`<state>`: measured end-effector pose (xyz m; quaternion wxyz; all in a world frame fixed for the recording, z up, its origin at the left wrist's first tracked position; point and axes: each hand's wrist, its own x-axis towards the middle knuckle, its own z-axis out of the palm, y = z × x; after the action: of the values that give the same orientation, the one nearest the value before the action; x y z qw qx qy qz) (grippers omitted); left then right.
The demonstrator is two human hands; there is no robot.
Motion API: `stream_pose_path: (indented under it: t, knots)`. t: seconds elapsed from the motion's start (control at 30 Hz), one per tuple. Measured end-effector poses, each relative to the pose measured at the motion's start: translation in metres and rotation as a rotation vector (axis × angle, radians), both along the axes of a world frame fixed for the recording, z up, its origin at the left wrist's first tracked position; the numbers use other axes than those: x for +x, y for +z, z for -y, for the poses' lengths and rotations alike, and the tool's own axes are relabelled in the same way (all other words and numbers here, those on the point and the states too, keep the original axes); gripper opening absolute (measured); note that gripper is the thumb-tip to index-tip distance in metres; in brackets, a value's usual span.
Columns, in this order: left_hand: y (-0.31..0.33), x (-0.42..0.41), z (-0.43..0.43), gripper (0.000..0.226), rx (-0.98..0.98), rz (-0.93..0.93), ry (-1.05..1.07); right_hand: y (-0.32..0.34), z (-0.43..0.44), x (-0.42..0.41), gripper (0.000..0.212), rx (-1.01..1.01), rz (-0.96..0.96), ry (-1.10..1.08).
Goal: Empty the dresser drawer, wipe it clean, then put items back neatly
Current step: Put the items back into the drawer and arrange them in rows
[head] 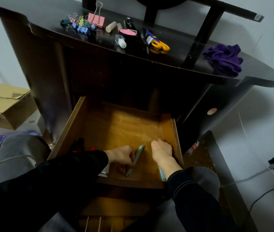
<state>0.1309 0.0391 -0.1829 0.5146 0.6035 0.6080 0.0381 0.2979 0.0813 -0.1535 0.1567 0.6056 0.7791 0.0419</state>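
Above, dark dresser top [166, 52], binder clips [82, 24], scissors [159, 44], purple cloth [223, 59], pale walls [267, 131]

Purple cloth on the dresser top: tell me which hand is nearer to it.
Right. The right hand is down in the drawer by its right wall, below the purple cloth; the left hand, gripping a pale green pen, sits further left in the drawer.

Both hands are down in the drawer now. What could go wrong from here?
1. The dresser top is crowded near its front edge. The clear bottle and yellow scissors lie close to it, above the open drawer, so setting down more items could knock them off.
2. A red item in the shadowed front-left corner, behind the left hand, might be missed before wiping.
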Motion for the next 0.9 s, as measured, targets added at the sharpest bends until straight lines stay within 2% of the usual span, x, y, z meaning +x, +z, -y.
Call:
stream_pose_path:
  t: [0.1,0.67,0.8,0.9]
  knots:
    - [0.0,0.0,0.0,0.021,0.005,-0.002,-0.003,-0.001,0.002,0.0,0.03,-0.014,0.053,0.037]
    - [0.002,0.0,0.001,0.019,0.027,0.021,-0.005,-0.004,0.004,-0.003,0.026,-0.096,0.08,-0.067]
    - [0.003,-0.001,0.001,0.019,0.019,0.027,-0.006,0.003,0.004,-0.001,0.022,-0.047,-0.051,-0.095]
    - [0.003,-0.001,0.001,0.02,-0.002,0.047,0.016,0.004,0.001,0.005,0.008,0.05,-0.319,-0.129]
